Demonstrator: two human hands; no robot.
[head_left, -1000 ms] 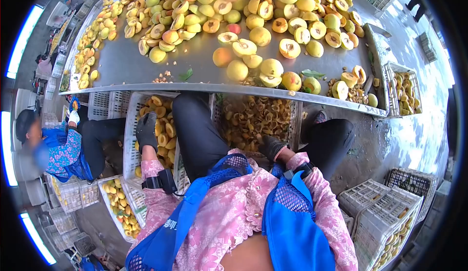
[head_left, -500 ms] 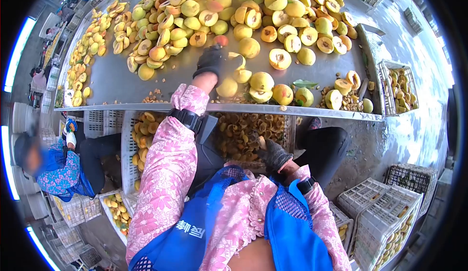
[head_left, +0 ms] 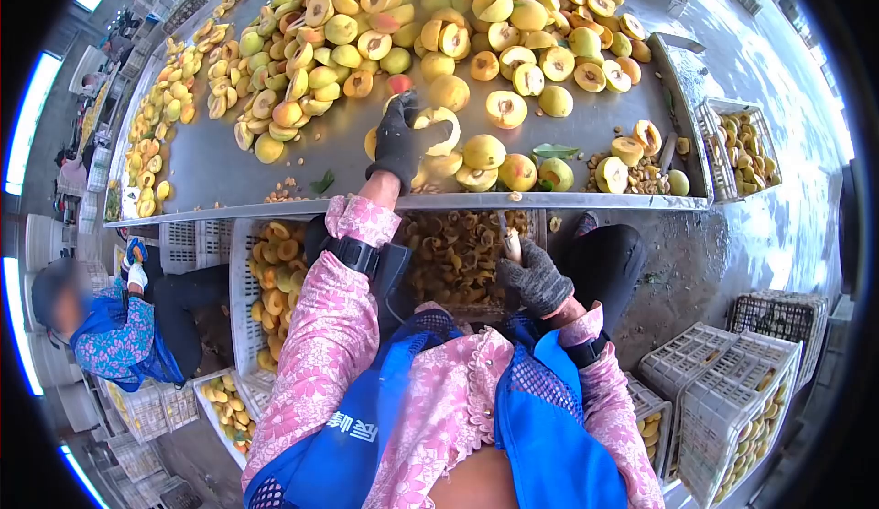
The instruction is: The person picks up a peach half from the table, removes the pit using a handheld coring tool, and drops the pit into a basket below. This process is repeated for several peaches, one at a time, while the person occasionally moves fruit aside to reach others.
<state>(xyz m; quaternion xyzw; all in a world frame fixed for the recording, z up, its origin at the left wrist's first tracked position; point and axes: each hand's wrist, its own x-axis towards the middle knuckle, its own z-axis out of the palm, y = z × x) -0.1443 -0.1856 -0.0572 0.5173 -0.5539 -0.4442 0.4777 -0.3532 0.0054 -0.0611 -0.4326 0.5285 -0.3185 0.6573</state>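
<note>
Left hand (head_left: 399, 141) leaning over the metal table (head_left: 224, 168), right hand (head_left: 536, 284) clasping a pale-handled tool (head_left: 512, 245)

The gloved left hand is sitting just beside yellow fruit pieces (head_left: 441, 148), though I cannot tell whether its fingers are spreading or pinching one; the right hand's gloved fingers are curling round the tool near a crate of brown scraps (head_left: 540, 229), while a crate of halved fruit (head_left: 242, 300) is standing farther left, below the table, and a heap of fruit (head_left: 343, 31) is spreading across the metal

The fruit (head_left: 449, 93) looks smooth-skinned, the table (head_left: 298, 161) shiny metal, the crate (head_left: 703, 438) plastic, and the floor (head_left: 760, 234) glossy.
</note>
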